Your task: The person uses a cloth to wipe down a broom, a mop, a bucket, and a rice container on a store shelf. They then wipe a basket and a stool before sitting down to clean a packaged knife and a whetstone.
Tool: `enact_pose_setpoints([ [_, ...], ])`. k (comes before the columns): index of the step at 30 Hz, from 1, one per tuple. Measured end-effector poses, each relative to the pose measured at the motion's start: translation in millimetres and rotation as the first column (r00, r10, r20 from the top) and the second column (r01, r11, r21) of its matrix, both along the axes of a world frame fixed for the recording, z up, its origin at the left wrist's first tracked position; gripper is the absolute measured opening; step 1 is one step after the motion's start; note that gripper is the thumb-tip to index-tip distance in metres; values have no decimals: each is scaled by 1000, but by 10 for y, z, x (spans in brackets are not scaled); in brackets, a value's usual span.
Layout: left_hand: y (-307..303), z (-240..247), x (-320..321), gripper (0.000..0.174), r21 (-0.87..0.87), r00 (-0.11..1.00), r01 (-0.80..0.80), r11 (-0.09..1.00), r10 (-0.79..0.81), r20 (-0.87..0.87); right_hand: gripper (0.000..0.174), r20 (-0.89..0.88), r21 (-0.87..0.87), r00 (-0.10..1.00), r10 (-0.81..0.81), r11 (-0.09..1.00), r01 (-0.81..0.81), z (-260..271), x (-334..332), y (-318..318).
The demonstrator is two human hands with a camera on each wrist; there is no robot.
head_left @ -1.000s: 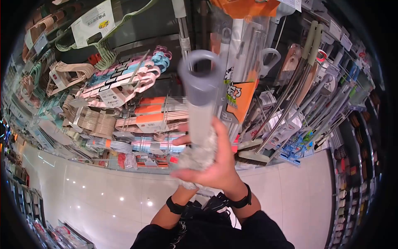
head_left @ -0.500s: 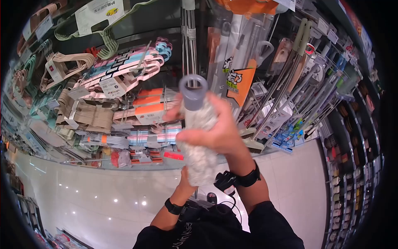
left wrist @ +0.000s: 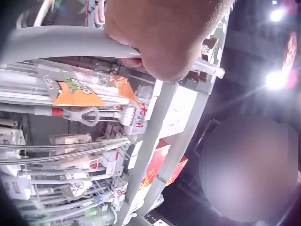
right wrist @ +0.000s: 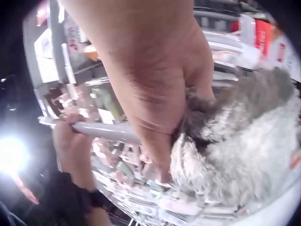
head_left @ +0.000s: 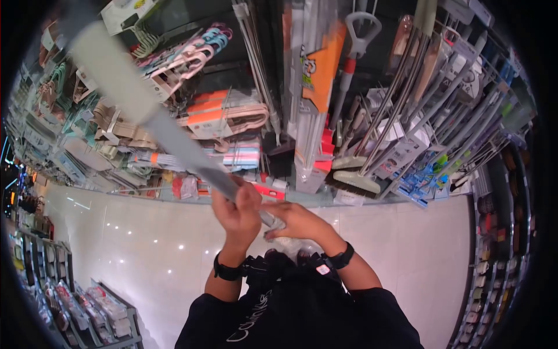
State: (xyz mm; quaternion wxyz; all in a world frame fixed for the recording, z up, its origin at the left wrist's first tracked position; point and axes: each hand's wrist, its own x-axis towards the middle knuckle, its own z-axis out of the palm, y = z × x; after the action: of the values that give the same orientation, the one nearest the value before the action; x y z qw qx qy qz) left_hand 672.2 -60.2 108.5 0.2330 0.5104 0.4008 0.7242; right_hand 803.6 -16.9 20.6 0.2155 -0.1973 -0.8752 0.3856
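Observation:
A mop with a long grey pole (head_left: 189, 152) slants across the head view, its pale grip (head_left: 119, 75) large and blurred at upper left. My left hand (head_left: 239, 210) has its fingers curled round the lower part of the pole. Closer to my body, my right hand (head_left: 297, 224) holds the mop where the pole meets its shaggy head. In the right wrist view the white and grey strands (right wrist: 240, 150) bulge out beside my thumb and fingers. The left wrist view shows the pole (left wrist: 66, 44) passing through my left fist.
Hangers (head_left: 226, 116) fill the rack at left. Packaged poles with an orange label (head_left: 322, 75), brushes (head_left: 354, 177) and long-handled tools hang in front and at right. Another shelf (head_left: 500, 232) lines the right side, and a low display rack (head_left: 96, 308) stands at lower left.
The mop has swung from nearly upright before me to a leftward slant, grip end outward. My right hand has come down toward my body, and my left hand has risen onto the pole.

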Motion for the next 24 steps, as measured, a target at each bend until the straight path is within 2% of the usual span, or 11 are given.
enact_pose_setpoints([
  [3,-162,277,65,16,127,976,-55,990,26,218,52,220,-203,974,-56,974,102,-818,245,-72],
  [6,-531,519,-313,19,336,901,17,942,-160,403,34,238,40,943,-233,972,230,-1923,977,-59],
  [9,-684,833,-552,18,390,923,-36,920,-120,367,28,105,124,902,-419,905,406,-2454,1774,-36],
  [10,-734,845,-767,17,391,901,-57,918,-121,416,28,198,142,863,-465,884,445,-2464,2014,-13],
  [12,-778,813,-1072,17,380,875,-71,922,-125,468,35,148,267,801,-580,804,532,-2377,2416,-35],
  [14,-773,671,-1274,19,314,790,-86,945,-128,600,36,161,223,757,-633,770,597,-2060,2624,-39],
  [17,-739,354,-1448,19,322,670,38,946,-263,694,31,222,289,719,-659,748,597,-1626,2773,-106],
  [19,-743,199,-1421,21,322,563,114,940,-328,758,23,401,227,719,-568,822,523,-1276,2775,-158],
  [20,-717,78,-1312,21,312,564,115,943,-320,761,23,405,217,720,-563,824,523,-1154,2718,-177],
  [22,-623,-213,-1011,24,200,482,323,925,-342,806,20,339,85,846,-412,909,409,-927,2515,-209],
  [24,-524,-330,-764,28,292,439,307,906,-406,801,24,396,-48,881,-258,952,301,-763,2265,-199],
])
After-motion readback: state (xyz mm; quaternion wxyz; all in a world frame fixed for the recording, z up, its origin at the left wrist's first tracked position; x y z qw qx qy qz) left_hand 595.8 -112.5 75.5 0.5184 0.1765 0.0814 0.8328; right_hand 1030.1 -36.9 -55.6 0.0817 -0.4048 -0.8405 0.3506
